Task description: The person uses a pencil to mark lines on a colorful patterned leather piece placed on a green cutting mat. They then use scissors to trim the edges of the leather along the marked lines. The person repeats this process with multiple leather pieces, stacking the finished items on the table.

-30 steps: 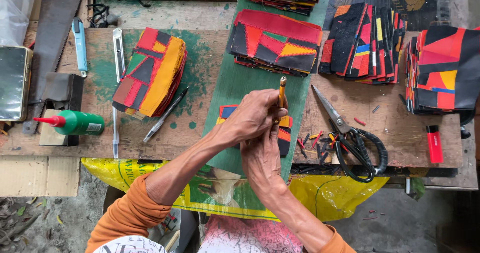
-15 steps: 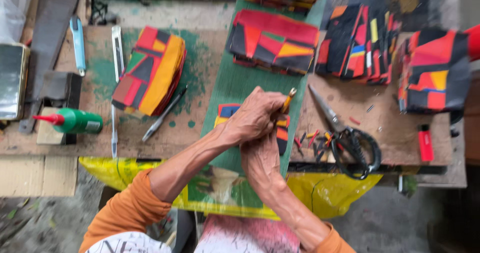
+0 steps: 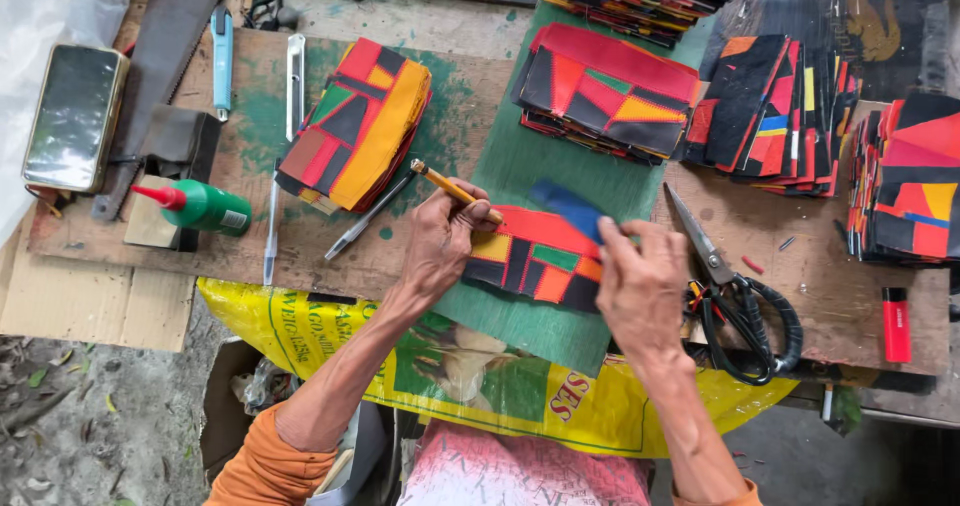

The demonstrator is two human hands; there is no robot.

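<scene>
Under both hands lies the patchwork piece — left hand fingers grip a pencil, right hand pinches a blue strip.

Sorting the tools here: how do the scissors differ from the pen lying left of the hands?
The scissors lie right of the right hand, open, with black looped handles; the pen lies left of the left hand, one slim grey stick. The scissors are broader, the pen thinner. Both rest untouched on the wooden bench, slanted.
</scene>
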